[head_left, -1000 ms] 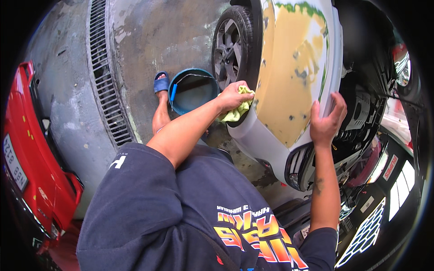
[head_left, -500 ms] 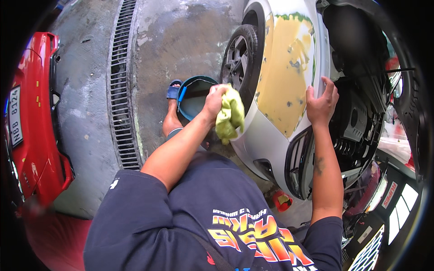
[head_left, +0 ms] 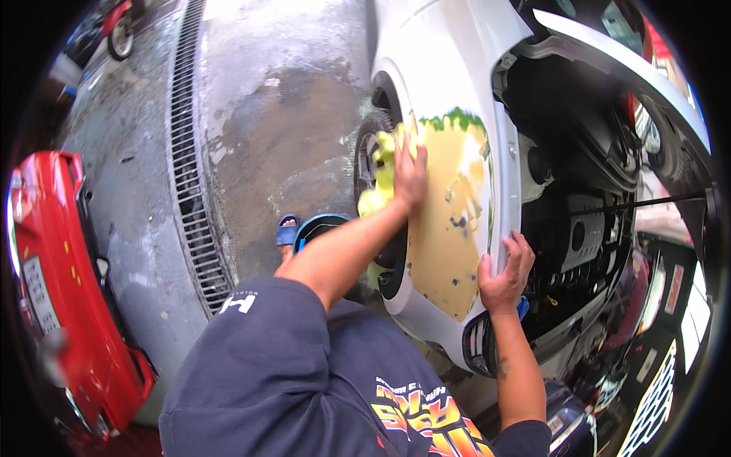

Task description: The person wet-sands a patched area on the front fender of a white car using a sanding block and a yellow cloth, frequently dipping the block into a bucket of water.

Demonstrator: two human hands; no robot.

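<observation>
My left hand [head_left: 410, 179] presses a yellow-green cloth [head_left: 378, 194] against the car fender's wheel-arch edge, with the fingers pointing away from me. Part of the cloth hangs blurred over the tire [head_left: 371, 137]. Beside it, the fender's tan, sanded-looking patch [head_left: 442, 206] shows dark spots and a green strip at its far end. My right hand [head_left: 506, 276] rests on the fender's upper edge by the engine bay, thumb and fingers apart, holding nothing. My left forearm partly covers a blue-rimmed bucket [head_left: 324, 221] on the floor.
The open engine bay [head_left: 575, 244] lies to the right, with a thin prop rod [head_left: 655, 202] across it. A foot in a blue slipper [head_left: 288, 230] stands by the bucket. A floor drain grate [head_left: 186, 137] runs along the left, before a red car bumper [head_left: 65, 282].
My left hand has carried the cloth from above the bucket, away from me and right, onto the fender edge. My right hand still rests on the fender's upper edge, now nearer the headlight.
</observation>
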